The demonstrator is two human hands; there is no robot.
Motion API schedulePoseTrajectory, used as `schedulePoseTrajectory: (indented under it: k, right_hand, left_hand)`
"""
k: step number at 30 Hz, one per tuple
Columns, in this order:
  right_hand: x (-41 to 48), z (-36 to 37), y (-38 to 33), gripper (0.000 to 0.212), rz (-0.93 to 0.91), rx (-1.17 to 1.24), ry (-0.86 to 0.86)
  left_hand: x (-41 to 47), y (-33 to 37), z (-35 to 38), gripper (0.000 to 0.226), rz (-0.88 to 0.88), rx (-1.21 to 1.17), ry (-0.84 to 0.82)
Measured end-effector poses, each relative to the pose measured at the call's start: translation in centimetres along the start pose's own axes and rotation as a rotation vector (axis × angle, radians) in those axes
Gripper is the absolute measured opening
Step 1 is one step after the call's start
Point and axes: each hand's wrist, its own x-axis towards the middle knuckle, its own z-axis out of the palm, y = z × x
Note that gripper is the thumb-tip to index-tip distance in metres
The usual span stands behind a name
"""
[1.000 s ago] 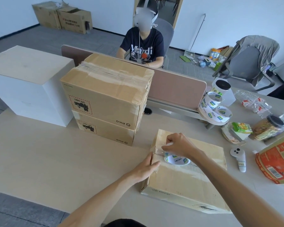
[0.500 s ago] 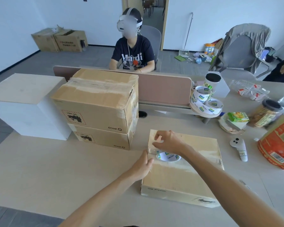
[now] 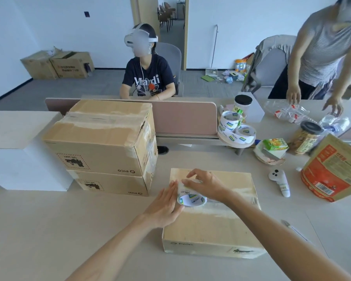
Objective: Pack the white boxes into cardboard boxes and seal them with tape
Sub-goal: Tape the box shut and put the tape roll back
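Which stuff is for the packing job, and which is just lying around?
For the job: tape roll in the right hand; cardboard box under it; two stacked boxes; spare tape rolls.
Lying about: white controller, jar, orange bag, green carton.

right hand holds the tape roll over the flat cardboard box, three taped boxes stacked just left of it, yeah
Not quite: the head view shows two stacked boxes, not three. The right hand does hold the tape roll over the flat cardboard box, with the stack to its left.
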Motion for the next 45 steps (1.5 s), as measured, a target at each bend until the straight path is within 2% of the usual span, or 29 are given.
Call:
schedulePoseTrajectory:
  k: [3,7,12,16,21,25,28,32,34,39,42,45]
  right_hand:
    - [-0.4,0.8,1.1,0.029,0.045,0.157,0.045]
    - [-0.9,1.3,1.7,0.042,0.064,0.253,0.142]
    - [-1.5,1.5,1.6,0.039,0.115,0.295,0.198]
    - [-1.6,1.4,1.5,0.017,0.135,0.318,0.158]
    - [-1.3,0.6,0.9,0.025,0.100,0.330,0.035]
    - [-0.3,-0.7,1.2,0.021,-0.005,0.295,-0.089]
    - [0.5,-0.4,1.8,0.022,-0.075,0.270,-0.121]
    - [0.7,-0.2,1.8,0.040,-0.136,0.213,-0.156]
    - [0.7,-0.8,1.3,0.047,-0.150,0.150,-0.165]
    - [0.0,-4.0,0.5,0.040,-0.204,-0.065,-0.179]
    - [-1.0,-6.2,3.3,0.043,-0.210,-0.209,-0.173]
    - [-2.4,-7.2,5.8,0.040,-0.158,-0.147,-0.066]
  left_hand:
    - [0.0,-0.2,0.4,0.069,0.022,-0.016,0.018]
    - [0.8,-1.0,1.2,0.068,0.044,-0.010,0.049]
    - [0.8,-1.0,1.7,0.073,0.038,0.122,0.089]
    - [0.9,-0.6,1.9,0.080,0.045,0.095,0.139]
    - [0.2,0.3,1.3,0.093,-0.027,-0.024,0.131]
    - [-0.1,1.5,0.8,0.086,-0.034,-0.006,0.151]
    - [-0.3,2.1,0.6,0.081,-0.053,0.024,0.214]
    - [-0.1,2.7,0.9,0.078,-0.053,0.111,0.216]
    - [-0.3,3.5,0.4,0.075,-0.113,0.108,0.210]
    - [-0.4,3.2,0.7,0.106,-0.131,0.148,0.197]
    - [-0.6,2.8,0.6,0.103,-0.140,0.142,0.201]
    - [-0.4,3.2,0.7,0.104,-0.138,0.160,0.172]
